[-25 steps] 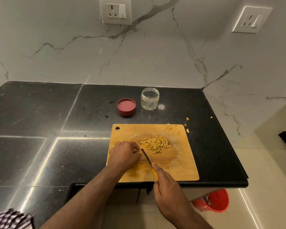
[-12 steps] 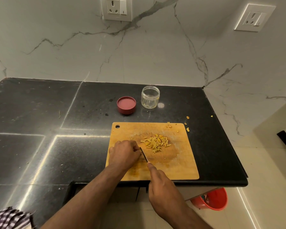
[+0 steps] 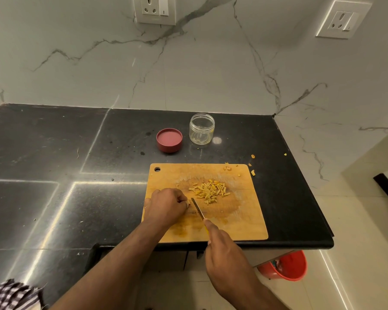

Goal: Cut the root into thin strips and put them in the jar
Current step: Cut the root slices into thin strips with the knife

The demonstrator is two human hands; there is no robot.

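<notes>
Since a second ago the right hand (image 3: 227, 253) has slid up the frame so its forefinger now lies along the knife (image 3: 197, 208), whose blade has closed in against the left hand's (image 3: 166, 204) knuckles. That right hand stays wrapped round the yellow handle; the left is curled down over the root piece (image 3: 188, 202), only a pale sliver of which shows at its fingertips.

Both work at the lower left of the cutting board (image 3: 244, 224), whose near edge sits just short of the black counter's (image 3: 54, 198) front lip. Cut strips (image 3: 208, 190), short, thin and yellow-orange, lie heaped at the board's centre, just right of the blade. Bare board lies right of and below the heap. Higher in the frame the open jar (image 3: 201, 129) stands beside its red lid (image 3: 169, 139), well apart from the board.
</notes>
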